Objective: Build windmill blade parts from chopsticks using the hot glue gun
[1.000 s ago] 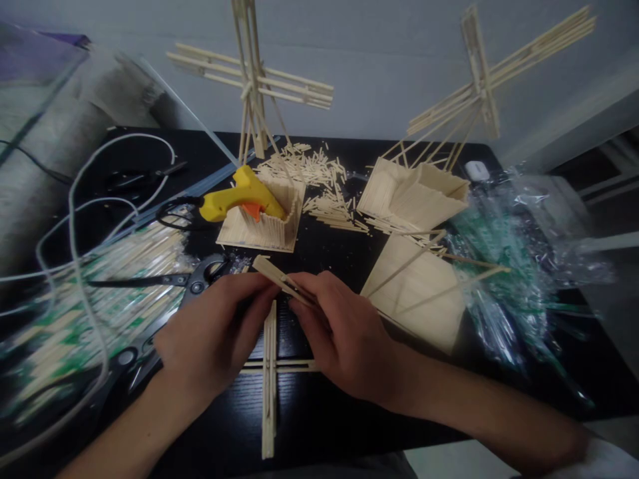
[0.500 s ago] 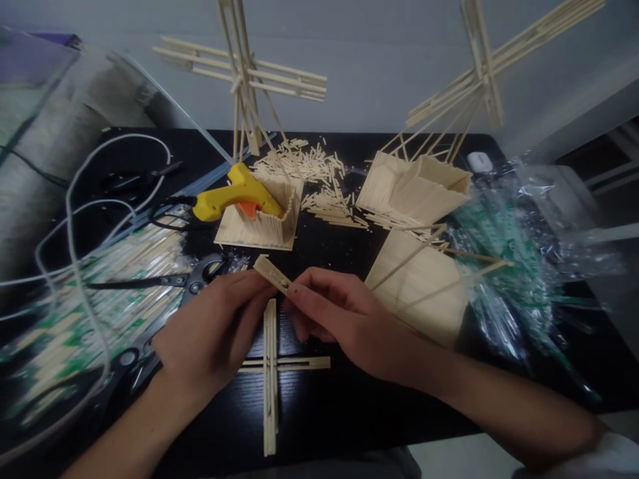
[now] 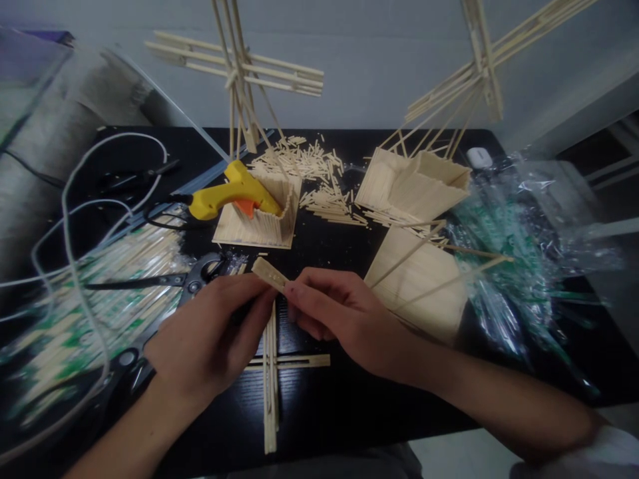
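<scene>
Pinches a wooden piece point(image 3: 268, 272) in both hands, just off the middle toward 8 o'clock, raised above the bench point(image 3: 324, 416), probably to give both thumbs room. Grips near the end at 10 o'clock with the fingers of the left hand point(image 3: 200, 339), closed to about the piece's thickness, tip protruding; presses the opposite end with thumb and fingers of the right hand point(image 3: 347, 309), equally close together, likely for steadiness from both sides. Cannot tell the placing of the fingers hidden underneath. Keeps a slatted cross point(image 3: 270, 362) flat on the bench at 7 o'clock, partly hidden behind the hands, perhaps for easy comparison. Parks a yellow glue gun point(image 3: 214, 199) at 10 o'clock, nose down in a stick-walled box point(image 3: 282, 229), likely to spare the bench from the tip. Compared with a second ago, lays the right thumb over the piece rather than fingers along it, shows less of its length, and bares the cross's 3 o'clock end, then covered by the right hand.
</scene>
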`<state>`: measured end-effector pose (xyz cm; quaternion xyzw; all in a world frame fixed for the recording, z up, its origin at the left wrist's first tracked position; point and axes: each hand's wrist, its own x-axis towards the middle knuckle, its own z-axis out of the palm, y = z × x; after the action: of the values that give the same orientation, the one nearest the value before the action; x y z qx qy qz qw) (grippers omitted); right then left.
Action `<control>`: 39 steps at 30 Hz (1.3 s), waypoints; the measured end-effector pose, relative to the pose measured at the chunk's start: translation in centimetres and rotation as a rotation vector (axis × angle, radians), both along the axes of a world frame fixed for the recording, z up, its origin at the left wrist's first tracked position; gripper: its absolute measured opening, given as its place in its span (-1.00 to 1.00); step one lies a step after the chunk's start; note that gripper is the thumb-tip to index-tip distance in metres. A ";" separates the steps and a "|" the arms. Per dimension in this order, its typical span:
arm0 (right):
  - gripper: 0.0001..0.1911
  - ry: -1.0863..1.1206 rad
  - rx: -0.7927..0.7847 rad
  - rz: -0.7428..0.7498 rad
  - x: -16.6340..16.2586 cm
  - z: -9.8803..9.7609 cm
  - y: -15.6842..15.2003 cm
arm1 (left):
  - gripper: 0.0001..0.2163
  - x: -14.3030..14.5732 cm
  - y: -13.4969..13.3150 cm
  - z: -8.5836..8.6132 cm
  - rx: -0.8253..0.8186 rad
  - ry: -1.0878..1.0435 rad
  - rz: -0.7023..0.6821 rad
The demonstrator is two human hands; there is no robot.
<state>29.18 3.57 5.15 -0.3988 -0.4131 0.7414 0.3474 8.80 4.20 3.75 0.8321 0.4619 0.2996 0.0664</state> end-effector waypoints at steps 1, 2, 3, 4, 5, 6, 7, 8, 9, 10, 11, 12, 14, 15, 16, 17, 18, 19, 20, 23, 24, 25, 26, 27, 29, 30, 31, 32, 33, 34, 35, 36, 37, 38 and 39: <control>-0.53 0.016 -0.007 -0.003 0.0 -0.1 0.0 | -0.87 0.0 0.0 0.0 -0.003 0.001 -0.003; -0.54 0.035 -0.016 -0.004 -0.1 -0.1 -0.1 | -0.87 0.0 0.0 0.1 -0.012 0.004 -0.010; -0.55 0.056 -0.028 -0.006 -0.1 -0.2 -0.1 | -0.88 0.0 0.1 0.2 -0.022 0.009 -0.015; -0.56 0.075 -0.041 -0.005 -0.1 -0.2 -0.1 | -0.88 0.0 0.2 0.3 -0.032 0.018 -0.019; -0.56 0.089 -0.053 -0.004 -0.1 -0.2 -0.1 | -0.88 0.0 0.3 0.5 -0.041 0.027 -0.025; -0.57 0.101 -0.062 -0.003 -0.1 -0.3 -0.2 | -0.87 0.1 0.4 0.6 -0.046 0.030 -0.042; -0.57 0.109 -0.069 -0.002 -0.1 -0.3 -0.2 | -0.87 0.1 0.5 0.7 -0.055 0.029 -0.059; -0.57 0.115 -0.073 -0.003 -0.1 -0.3 -0.2 | -0.86 0.1 0.6 0.8 -0.062 0.021 -0.078; -0.57 0.119 -0.077 -0.005 -0.1 -0.3 -0.2 | -0.86 0.1 0.6 0.9 -0.066 0.009 -0.091; -0.57 0.123 -0.081 -0.007 -0.2 -0.3 -0.2 | -0.86 0.1 0.7 1.0 -0.070 0.000 -0.103; -0.57 0.126 -0.084 -0.010 -0.2 -0.3 -0.2 | -0.87 0.1 0.7 1.1 -0.073 -0.005 -0.116; -0.57 0.129 -0.086 -0.009 -0.2 -0.3 -0.2 | -0.87 0.2 0.7 1.1 -0.077 -0.004 -0.125; -0.58 0.135 -0.089 -0.009 -0.2 -0.3 -0.2 | -0.85 0.2 0.7 1.1 -0.077 0.004 -0.133; -0.57 0.138 -0.092 -0.007 -0.2 -0.2 -0.2 | -0.85 0.2 0.7 1.0 -0.068 0.007 -0.122; -0.57 0.140 -0.095 -0.007 -0.2 -0.2 -0.2 | -0.85 0.1 0.6 0.9 -0.047 0.003 -0.104; -0.56 0.140 -0.099 -0.007 -0.2 -0.2 -0.2 | -0.85 0.1 0.6 0.7 -0.024 -0.001 -0.083; -0.56 0.140 -0.103 -0.007 -0.2 -0.1 -0.2 | -0.85 0.0 0.6 0.5 -0.002 -0.005 -0.062; -0.55 0.137 -0.105 -0.006 -0.2 -0.1 -0.2 | -0.84 -0.1 0.5 0.3 0.021 -0.012 -0.045; -0.55 0.135 -0.105 -0.007 -0.2 -0.1 -0.2 | -0.84 -0.1 0.5 0.1 0.035 -0.017 -0.038; -0.55 0.132 -0.093 -0.014 -0.3 0.0 -0.2 | -0.85 -0.2 0.5 -0.2 0.027 -0.031 -0.037; -0.55 0.134 -0.086 -0.018 -0.3 0.0 -0.2 | -0.86 -0.2 0.6 -0.2 0.022 -0.041 -0.043; -0.55 0.138 -0.080 -0.022 -0.3 0.0 -0.2 | -0.87 -0.2 0.6 -0.1 0.018 -0.049 -0.053; -0.55 0.140 -0.076 -0.023 -0.3 -0.1 -0.2 | -0.88 -0.1 0.6 0.0 0.018 -0.057 -0.062; -0.54 0.141 -0.073 -0.023 -0.4 -0.1 -0.3 | -0.88 0.0 0.7 0.1 0.023 -0.065 -0.066; -0.54 0.137 -0.073 -0.018 -0.4 -0.1 -0.3 | -0.87 0.1 0.8 0.4 0.022 -0.072 -0.076; -0.54 0.132 -0.073 -0.015 -0.4 -0.1 -0.3 | -0.87 0.2 0.8 0.5 0.019 -0.072 -0.082; -0.54 0.129 -0.076 -0.012 -0.4 -0.1 -0.3 | -0.87 0.2 0.9 0.6 0.015 -0.071 -0.090; -0.54 0.129 -0.079 -0.008 -0.3 -0.1 -0.3 | -0.86 0.2 0.9 0.6 0.014 -0.070 -0.103; -0.54 0.132 -0.084 -0.005 -0.3 -0.2 -0.3 | -0.86 0.2 0.8 0.6 0.012 -0.067 -0.117; -0.55 0.139 -0.089 0.001 -0.3 -0.2 -0.2 | -0.86 0.2 0.8 0.6 0.020 -0.067 -0.118; -0.55 0.147 -0.098 0.008 -0.3 -0.2 -0.2 | -0.86 0.1 0.7 0.5 0.037 -0.068 -0.101; -0.56 0.157 -0.111 0.017 -0.3 -0.3 -0.2 | -0.88 0.1 0.5 0.3 0.056 -0.069 -0.070; -0.56 0.167 -0.127 0.025 -0.2 -0.3 -0.2 | -0.88 0.0 0.4 0.1 0.073 -0.068 -0.034; -0.57 0.176 -0.144 0.031 -0.2 -0.3 -0.2 | -0.88 -0.1 0.3 0.0 0.087 -0.066 0.002; -0.57 0.184 -0.164 0.037 -0.2 -0.2 -0.2 | -0.87 -0.1 0.1 -0.2 0.097 -0.062 0.028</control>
<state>28.97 3.37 4.91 -0.3484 -0.3247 0.8124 0.3365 8.69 4.33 3.54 0.8183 0.4561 0.3481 0.0360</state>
